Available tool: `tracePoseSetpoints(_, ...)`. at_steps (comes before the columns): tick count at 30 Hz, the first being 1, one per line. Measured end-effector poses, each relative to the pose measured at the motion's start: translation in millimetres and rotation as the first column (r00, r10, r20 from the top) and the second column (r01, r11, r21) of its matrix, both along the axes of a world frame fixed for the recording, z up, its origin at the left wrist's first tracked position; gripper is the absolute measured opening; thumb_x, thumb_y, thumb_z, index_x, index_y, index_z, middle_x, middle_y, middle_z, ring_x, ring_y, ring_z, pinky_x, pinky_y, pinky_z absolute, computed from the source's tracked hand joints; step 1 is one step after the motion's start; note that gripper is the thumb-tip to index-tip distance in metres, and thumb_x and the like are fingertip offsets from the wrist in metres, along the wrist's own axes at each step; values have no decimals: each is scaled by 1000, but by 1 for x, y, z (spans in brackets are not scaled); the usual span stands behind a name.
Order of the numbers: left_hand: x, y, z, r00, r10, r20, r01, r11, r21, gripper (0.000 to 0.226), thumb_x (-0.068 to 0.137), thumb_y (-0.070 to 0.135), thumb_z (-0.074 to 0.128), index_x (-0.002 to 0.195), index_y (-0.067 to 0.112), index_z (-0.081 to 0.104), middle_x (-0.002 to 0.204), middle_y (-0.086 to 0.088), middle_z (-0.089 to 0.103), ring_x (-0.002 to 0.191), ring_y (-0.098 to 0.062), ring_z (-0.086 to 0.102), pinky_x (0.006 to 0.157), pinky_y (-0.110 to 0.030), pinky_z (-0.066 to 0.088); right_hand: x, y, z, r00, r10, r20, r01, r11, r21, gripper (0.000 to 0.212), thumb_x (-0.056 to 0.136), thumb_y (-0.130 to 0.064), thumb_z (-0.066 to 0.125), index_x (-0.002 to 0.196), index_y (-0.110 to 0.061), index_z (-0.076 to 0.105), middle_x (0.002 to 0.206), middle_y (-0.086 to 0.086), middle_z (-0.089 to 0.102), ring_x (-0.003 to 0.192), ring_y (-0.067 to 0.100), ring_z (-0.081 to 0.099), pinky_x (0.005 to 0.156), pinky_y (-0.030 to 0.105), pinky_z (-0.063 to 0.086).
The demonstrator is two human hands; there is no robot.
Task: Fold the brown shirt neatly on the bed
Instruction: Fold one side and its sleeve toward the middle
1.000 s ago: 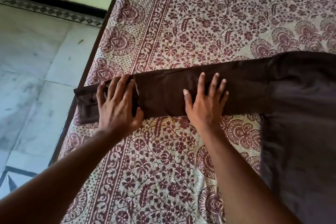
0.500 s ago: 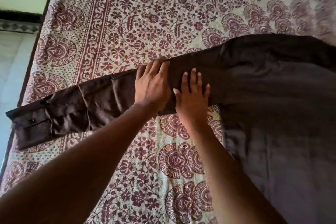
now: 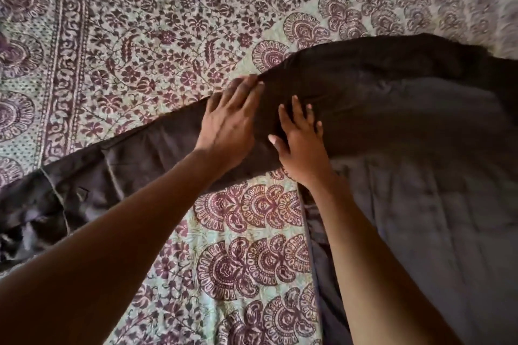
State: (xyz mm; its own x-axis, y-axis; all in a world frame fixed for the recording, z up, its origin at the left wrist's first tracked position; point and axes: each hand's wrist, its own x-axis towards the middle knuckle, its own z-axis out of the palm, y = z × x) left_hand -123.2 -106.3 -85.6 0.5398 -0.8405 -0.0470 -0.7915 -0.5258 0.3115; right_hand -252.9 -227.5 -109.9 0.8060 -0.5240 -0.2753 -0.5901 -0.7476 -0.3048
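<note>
- Head view, frame centre: left hand [image 3: 229,123] and right hand [image 3: 301,143] lie released, fingers flat on the brown shirt [image 3: 392,126] sleeve
- Smooth outward with even pressure, avoiding creases

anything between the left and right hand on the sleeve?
Head view: only a bare strip of the brown shirt's long sleeve lies between the left hand and the right hand. Both press flat on it, side by side, apart.
</note>
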Motion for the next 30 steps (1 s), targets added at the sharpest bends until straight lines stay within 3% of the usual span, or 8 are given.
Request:
tracePoseSetpoints(2,-1,-29,-2,984,-143,-106,138,989,-56,64,103,27,45,163,26,23,171,6,20,157,-18,20,123,-44,22,-21,3,2,993,-92,80,100,991,-94,63,106,-43,39,161,-14,31,173,12,12,159,34,10,125,61,16)
tracePoseSetpoints(5,6,-60,-18,989,-107,-102,112,993,39,61,108,49,30,164,29,16,172,9,14,159,-13,13,127,-43,14,-63,24,-2,965,-256,61,263,949,-173,67,104,-53,32,160,-17,33,172,13,14,159,36,13,123,63,17)
tracePoseSetpoints(10,12,-82,-22,999,-16,49,10,992,124,62,103,37,39,162,21,24,172,1,15,159,-24,13,126,-55,7,-113,53,-13,993,35,115,-24,996,-90,63,108,-50,32,163,-20,26,174,3,9,161,26,5,125,62,14)
tracePoseSetpoints(13,-8,-92,-13,995,-77,70,77,997,-2,62,95,29,46,154,10,40,165,-10,33,153,-32,28,122,-55,23,-126,37,-4,958,-135,255,167,980,-107,60,108,-48,34,159,-18,38,170,8,25,159,30,16,125,62,16)
tracePoseSetpoints(16,-27,-92,-24,976,-211,52,211,977,13,69,100,53,38,158,17,32,170,-2,21,156,-29,21,122,-53,22,-132,24,-2,932,-321,168,352,914,-203,61,106,-50,38,158,-19,39,170,11,25,158,34,18,123,66,15)
tracePoseSetpoints(20,-29,-91,-43,973,-210,94,198,972,126,77,99,68,17,164,27,11,173,6,7,160,-23,8,126,-53,13,-155,55,-11,978,-207,-31,192,946,-260,68,105,-61,28,165,-28,20,174,9,5,160,34,4,123,68,5)
tracePoseSetpoints(26,-49,-97,-23,987,-155,42,148,979,141,72,105,58,23,164,18,14,173,-3,8,160,-26,7,127,-55,11,-233,103,2,999,40,-18,-42,990,-138,67,104,-57,37,164,-31,21,175,3,1,161,29,5,120,70,21)
tracePoseSetpoints(30,-113,-75,-17,928,-359,102,351,932,91,78,101,65,21,161,15,27,171,-6,18,158,-27,19,125,-52,20,-260,80,0,958,-286,7,278,925,-258,66,104,-55,36,163,-27,26,174,8,9,161,32,6,123,64,5)
